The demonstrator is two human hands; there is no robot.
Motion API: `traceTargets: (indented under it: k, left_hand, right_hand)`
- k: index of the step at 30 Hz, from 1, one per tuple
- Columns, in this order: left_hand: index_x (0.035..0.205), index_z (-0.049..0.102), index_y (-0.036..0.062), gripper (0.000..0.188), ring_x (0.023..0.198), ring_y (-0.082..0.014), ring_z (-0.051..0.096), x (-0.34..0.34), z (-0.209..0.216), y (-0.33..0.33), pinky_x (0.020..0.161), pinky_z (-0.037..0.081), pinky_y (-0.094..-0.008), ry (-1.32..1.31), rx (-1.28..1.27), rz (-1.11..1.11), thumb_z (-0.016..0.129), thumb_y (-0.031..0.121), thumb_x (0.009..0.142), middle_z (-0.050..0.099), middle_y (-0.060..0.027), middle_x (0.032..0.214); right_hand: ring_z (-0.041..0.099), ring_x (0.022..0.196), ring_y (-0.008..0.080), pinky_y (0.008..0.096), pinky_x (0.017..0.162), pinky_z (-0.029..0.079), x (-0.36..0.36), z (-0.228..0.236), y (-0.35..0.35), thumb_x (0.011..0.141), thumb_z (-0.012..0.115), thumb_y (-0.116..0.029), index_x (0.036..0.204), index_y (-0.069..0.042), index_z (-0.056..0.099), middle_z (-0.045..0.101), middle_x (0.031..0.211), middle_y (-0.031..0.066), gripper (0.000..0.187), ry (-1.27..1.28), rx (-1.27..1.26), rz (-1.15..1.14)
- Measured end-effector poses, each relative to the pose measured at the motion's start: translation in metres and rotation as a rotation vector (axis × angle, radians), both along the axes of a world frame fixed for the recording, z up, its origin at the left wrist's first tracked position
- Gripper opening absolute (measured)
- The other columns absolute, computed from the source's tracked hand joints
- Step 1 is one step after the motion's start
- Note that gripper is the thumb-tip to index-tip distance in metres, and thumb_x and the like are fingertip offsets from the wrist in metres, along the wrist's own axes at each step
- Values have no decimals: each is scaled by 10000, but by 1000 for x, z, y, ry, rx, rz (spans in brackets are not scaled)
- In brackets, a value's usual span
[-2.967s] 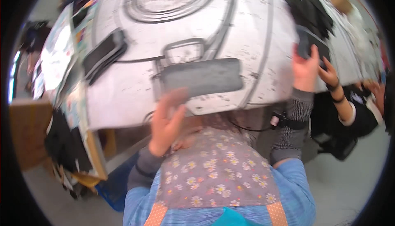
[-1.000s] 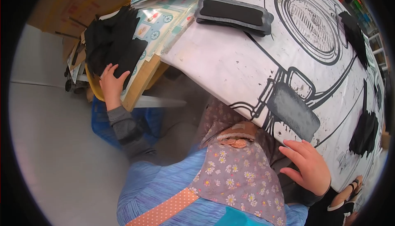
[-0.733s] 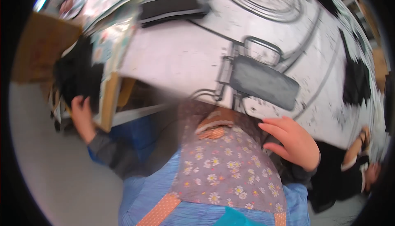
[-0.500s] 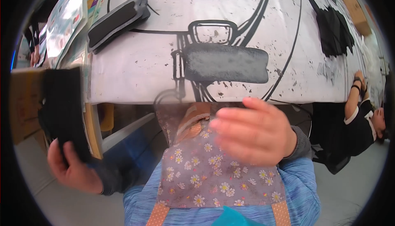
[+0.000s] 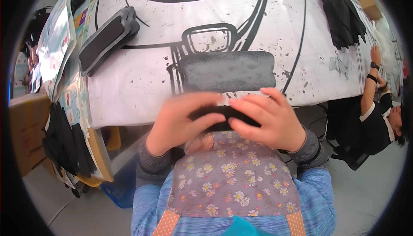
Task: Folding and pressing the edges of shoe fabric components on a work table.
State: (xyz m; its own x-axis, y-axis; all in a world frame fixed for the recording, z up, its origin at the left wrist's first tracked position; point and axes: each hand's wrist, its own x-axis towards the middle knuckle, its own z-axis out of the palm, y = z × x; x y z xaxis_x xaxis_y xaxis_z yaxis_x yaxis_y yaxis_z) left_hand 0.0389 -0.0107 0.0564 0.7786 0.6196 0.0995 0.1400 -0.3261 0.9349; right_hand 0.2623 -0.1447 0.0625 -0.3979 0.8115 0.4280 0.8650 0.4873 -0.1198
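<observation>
My left hand [image 5: 178, 122] and my right hand [image 5: 273, 122] are close together over my lap at the table's front edge. Between them they grip a black strip of cloth-like material [image 5: 218, 126], thumbs on the near side, the fingers partly smeared by motion. Just beyond the hands, a grey rounded rectangular pad [image 5: 228, 71] lies flat on the table. Farther left rests a small stack of similar pads [image 5: 109, 40] with black tops and grey edges.
The white printed table cover [image 5: 129, 85] has black line drawings. Left of me hang several black cloth-like pieces [image 5: 66, 139] beside a cardboard box [image 5: 28, 128]. Another black pile [image 5: 344, 21] lies far right, near a co-worker's arm [image 5: 371, 83]. A glossy sheet [image 5: 56, 42] stands at left.
My left hand has come from the black pieces at the left to the middle and now holds a black strip with my right hand. The view has shifted slightly.
</observation>
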Motion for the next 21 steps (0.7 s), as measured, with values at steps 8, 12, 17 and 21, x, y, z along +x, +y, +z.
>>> traceTargets:
  k: [8,12,17,21]
  left_hand:
    - [1045,750,23,269,861,-264,713,-21,-64,34,774,563,-368,-2,565,542,777,-91,802,759,-108,968]
    - [1063,753,-3,173,912,-249,703,-24,-62,36,834,541,-347,29,570,494,727,-47,898,767,-116,1003]
    - [1057,749,41,295,878,-289,701,-12,-62,42,762,565,-375,14,611,396,770,-76,787,752,-86,945]
    - [1121,738,54,338,903,-289,693,-13,-64,41,791,553,-390,55,539,381,761,-58,803,746,-74,958]
  right_hand:
    - [619,1137,282,434,995,431,52,-7,53,728,878,-229,1101,-130,773,669,1344,64,400,234,-238,-118]
    - [626,1138,287,437,1015,431,53,-20,68,747,884,-227,1111,-125,778,683,1338,77,393,273,-327,-54]
    - [630,1142,287,432,1029,434,49,-26,76,764,882,-233,1120,-130,784,683,1350,84,383,283,-393,-54]
    - [632,1131,287,429,1027,434,47,-26,80,769,879,-233,1118,-131,784,684,1346,79,376,251,-395,-52]
